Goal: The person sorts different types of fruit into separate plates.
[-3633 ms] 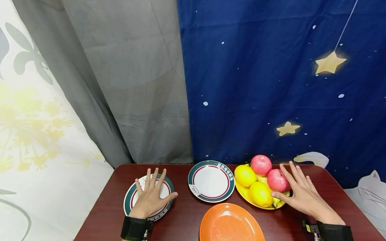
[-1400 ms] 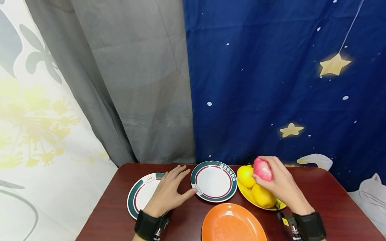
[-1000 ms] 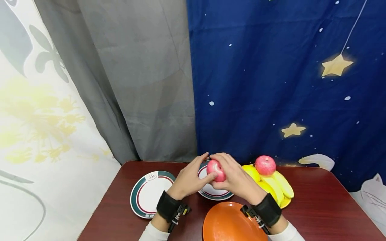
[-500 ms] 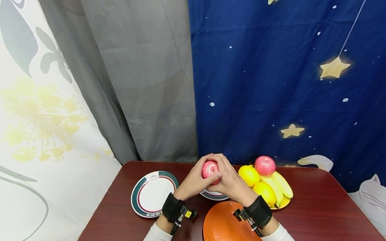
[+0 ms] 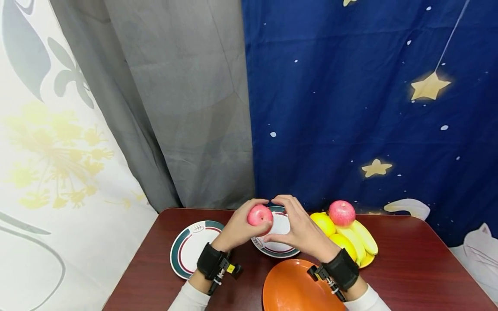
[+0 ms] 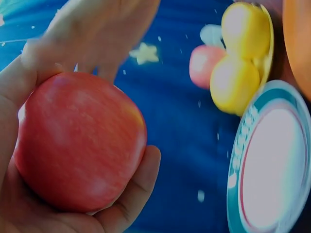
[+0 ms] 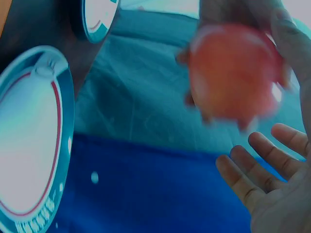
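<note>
Holding apple (image 5: 260, 214) in left hand (image 5: 238, 227), fingers curled round it; right hand (image 5: 298, 226) open, just beside. Handover step looks complete; next likely needs a steady set-down on a plate (image 5: 189, 250).

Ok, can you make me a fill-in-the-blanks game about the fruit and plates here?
1. The left hand holds a red ____.
2. The open right hand holds ____.
3. The plate nearest the camera is colored ____.
4. On the yellow plate, the fruit on top of the pile is a red ____.

Missing words: apple; nothing; orange; apple
</note>
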A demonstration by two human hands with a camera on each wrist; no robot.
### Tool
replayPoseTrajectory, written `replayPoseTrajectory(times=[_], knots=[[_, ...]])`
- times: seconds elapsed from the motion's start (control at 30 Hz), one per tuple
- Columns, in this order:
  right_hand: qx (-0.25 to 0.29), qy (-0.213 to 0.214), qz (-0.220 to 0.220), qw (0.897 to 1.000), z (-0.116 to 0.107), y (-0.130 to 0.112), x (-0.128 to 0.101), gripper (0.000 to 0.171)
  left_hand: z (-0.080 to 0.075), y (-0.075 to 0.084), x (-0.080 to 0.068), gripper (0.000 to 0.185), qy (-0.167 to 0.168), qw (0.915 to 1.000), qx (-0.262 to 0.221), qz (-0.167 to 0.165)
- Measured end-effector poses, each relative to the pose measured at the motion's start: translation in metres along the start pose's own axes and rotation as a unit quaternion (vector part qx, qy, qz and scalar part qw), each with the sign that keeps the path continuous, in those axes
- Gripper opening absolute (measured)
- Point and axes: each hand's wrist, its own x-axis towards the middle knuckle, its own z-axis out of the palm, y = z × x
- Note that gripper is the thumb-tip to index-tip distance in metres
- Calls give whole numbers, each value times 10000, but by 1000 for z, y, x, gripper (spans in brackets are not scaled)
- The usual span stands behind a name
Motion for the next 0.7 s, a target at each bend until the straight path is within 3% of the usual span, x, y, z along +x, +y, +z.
replayPoseTrajectory(times=[0.2,0.43,0.57,0.7], knots=[[-400,-185,722,9964,-24,18,-16,91,-34,-35,-13,46,384,9959,813,-113],[-539,-398,1509,9863,-45,32,-49,80,-72,-96,-50,44,676,9836,1546,-634],[-674,-310,1589,9845,-51,38,-67,78,-82,-123,-70,42,745,9763,1699,-1118],[-731,-284,1686,9826,-55,44,-82,77,-83,-137,-81,41,766,9741,1618,-1384]])
